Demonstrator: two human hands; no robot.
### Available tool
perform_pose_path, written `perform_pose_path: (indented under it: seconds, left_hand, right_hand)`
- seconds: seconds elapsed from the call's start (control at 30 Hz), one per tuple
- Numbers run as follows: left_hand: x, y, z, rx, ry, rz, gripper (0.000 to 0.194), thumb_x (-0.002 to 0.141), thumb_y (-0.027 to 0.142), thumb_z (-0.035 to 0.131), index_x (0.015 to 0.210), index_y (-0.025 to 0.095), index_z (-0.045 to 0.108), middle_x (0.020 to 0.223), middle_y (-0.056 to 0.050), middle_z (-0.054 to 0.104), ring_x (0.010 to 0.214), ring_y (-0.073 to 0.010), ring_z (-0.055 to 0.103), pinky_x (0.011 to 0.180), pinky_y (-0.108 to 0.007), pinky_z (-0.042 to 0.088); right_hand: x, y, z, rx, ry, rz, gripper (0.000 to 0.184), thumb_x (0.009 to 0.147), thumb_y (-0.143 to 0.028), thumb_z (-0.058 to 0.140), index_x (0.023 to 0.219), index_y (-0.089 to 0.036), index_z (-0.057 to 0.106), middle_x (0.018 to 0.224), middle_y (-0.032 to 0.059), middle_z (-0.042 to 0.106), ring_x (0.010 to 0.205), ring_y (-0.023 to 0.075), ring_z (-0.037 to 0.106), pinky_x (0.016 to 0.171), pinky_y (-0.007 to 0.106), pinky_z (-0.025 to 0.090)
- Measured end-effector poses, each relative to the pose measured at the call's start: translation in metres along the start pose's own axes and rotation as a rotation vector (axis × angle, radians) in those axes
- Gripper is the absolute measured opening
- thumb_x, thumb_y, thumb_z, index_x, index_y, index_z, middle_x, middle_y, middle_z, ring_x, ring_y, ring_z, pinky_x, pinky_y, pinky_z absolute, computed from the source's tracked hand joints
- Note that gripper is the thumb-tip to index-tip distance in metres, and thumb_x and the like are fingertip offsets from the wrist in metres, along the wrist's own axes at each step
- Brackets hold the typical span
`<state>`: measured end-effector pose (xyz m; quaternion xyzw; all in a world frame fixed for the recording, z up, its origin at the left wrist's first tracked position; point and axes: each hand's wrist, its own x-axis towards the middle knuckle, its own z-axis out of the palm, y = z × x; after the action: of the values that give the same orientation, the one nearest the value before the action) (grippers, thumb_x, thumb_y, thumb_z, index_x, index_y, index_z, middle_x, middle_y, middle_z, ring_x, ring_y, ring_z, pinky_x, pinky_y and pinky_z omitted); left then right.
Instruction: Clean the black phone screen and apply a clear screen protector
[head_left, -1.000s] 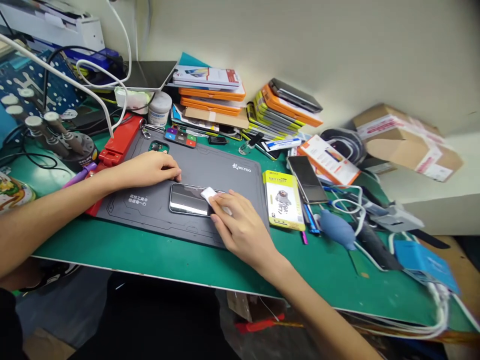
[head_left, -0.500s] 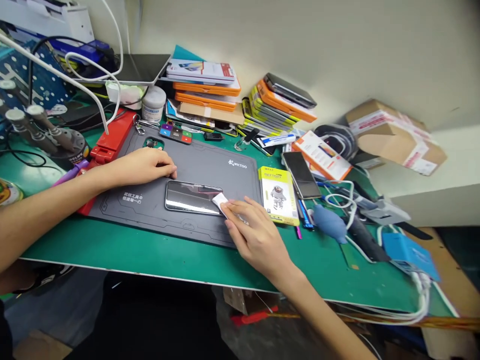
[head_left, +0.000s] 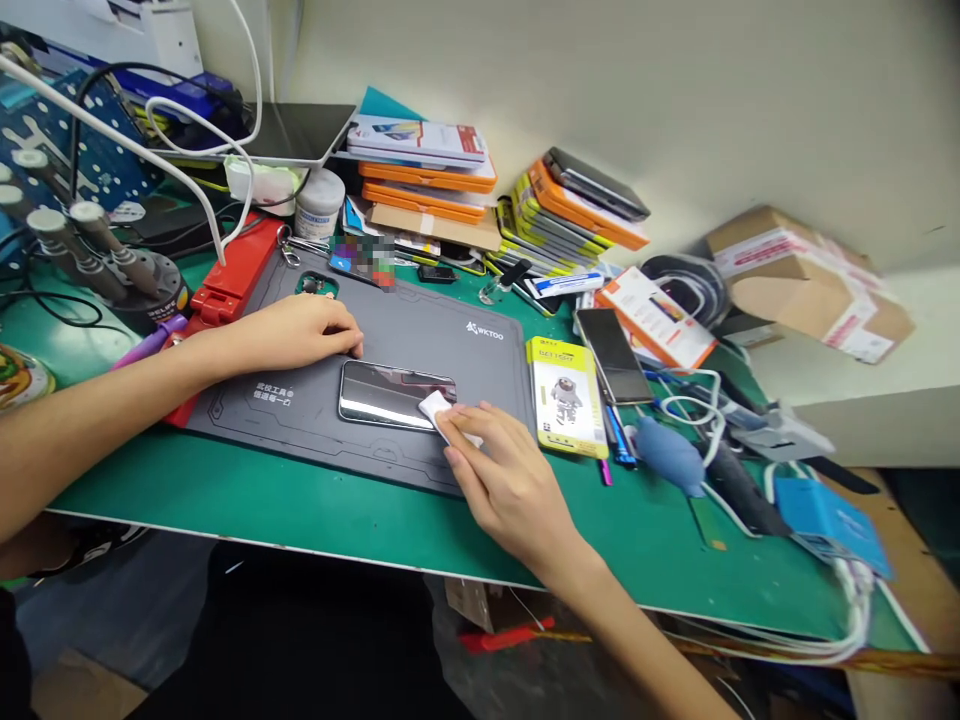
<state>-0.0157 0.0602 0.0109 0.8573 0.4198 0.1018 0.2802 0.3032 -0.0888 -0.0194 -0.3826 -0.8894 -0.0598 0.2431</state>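
A smartphone [head_left: 382,395] with a dark, shiny screen lies flat on the grey work mat [head_left: 420,325]. My right hand [head_left: 510,475] pinches a folded white wipe [head_left: 433,406] between thumb and fingers, and the wipe touches the screen near the phone's right end. Just beyond the phone's upper left corner, my left hand [head_left: 319,328] rests on the mat with its fingers curled in and nothing visible in them. To the right of my right hand lies a yellow battery box [head_left: 568,397].
A red clamp [head_left: 225,290] borders the mat on the left, beside a screwdriver holder [head_left: 142,290]. Stacked orange boxes [head_left: 427,178] and a white jar [head_left: 319,205] stand behind. Rightward lie another phone [head_left: 613,355], a blue air blower [head_left: 669,455] and cables.
My right hand has moved the wipe slightly left along the screen relative to the phone. The left hand stays in place on the mat, while the whole view has shifted a little.
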Motion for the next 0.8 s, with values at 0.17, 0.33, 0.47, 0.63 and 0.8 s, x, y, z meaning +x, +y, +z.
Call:
perform_pose_path:
  seconds: [0.17, 0.33, 0.47, 0.63, 0.8]
  left_hand:
    - [0.0, 0.001, -0.003, 0.007, -0.001, 0.002, 0.045, 0.104, 0.049, 0.049, 0.105, 0.026, 0.087, 0.12, -0.001, 0.086, 0.12, -0.0234, 0.076, 0.114, -0.034, 0.049]
    - [-0.001, 0.002, -0.005, 0.018, -0.005, -0.003, 0.047, 0.104, 0.051, 0.048, 0.105, 0.026, 0.087, 0.12, -0.001, 0.086, 0.118, -0.0235, 0.076, 0.109, -0.034, 0.05]
    - [-0.002, 0.002, -0.003, 0.001, -0.009, -0.003, 0.043, 0.105, 0.047, 0.049, 0.104, 0.026, 0.087, 0.119, -0.002, 0.086, 0.119, -0.0238, 0.076, 0.106, -0.034, 0.051]
    - [-0.002, 0.001, -0.002, 0.0, 0.006, 0.013, 0.042, 0.105, 0.045, 0.05, 0.103, 0.026, 0.087, 0.117, -0.001, 0.087, 0.116, -0.0228, 0.076, 0.105, -0.034, 0.051]
    - [-0.002, 0.002, -0.004, 0.003, -0.003, 0.015, 0.043, 0.106, 0.046, 0.049, 0.104, 0.026, 0.087, 0.119, -0.001, 0.087, 0.117, -0.0228, 0.076, 0.106, -0.033, 0.05]
  right_hand:
    - [0.024, -0.003, 0.016, 0.04, 0.027, -0.004, 0.036, 0.111, -0.014, 0.06, 0.146, -0.015, 0.069, 0.125, 0.0155, 0.079, 0.126, 0.032, 0.076, 0.119, 0.063, 0.062]
    - [0.02, -0.002, 0.012, 0.004, 0.034, -0.029, 0.036, 0.11, -0.012, 0.061, 0.145, -0.01, 0.069, 0.124, 0.0162, 0.08, 0.125, 0.0309, 0.076, 0.121, 0.06, 0.061]
    - [0.0, 0.011, 0.002, -0.032, 0.01, 0.019, 0.044, 0.109, -0.01, 0.061, 0.151, -0.017, 0.066, 0.122, 0.0129, 0.079, 0.123, 0.0307, 0.077, 0.118, 0.063, 0.062]
    - [0.011, 0.002, 0.01, -0.022, 0.028, 0.001, 0.048, 0.108, -0.012, 0.06, 0.156, -0.016, 0.064, 0.124, 0.0157, 0.079, 0.128, 0.0347, 0.075, 0.118, 0.066, 0.061]
    - [0.018, -0.005, 0.009, -0.012, 0.027, -0.041, 0.039, 0.108, -0.011, 0.06, 0.146, -0.012, 0.07, 0.121, 0.0166, 0.08, 0.125, 0.0328, 0.076, 0.119, 0.062, 0.062]
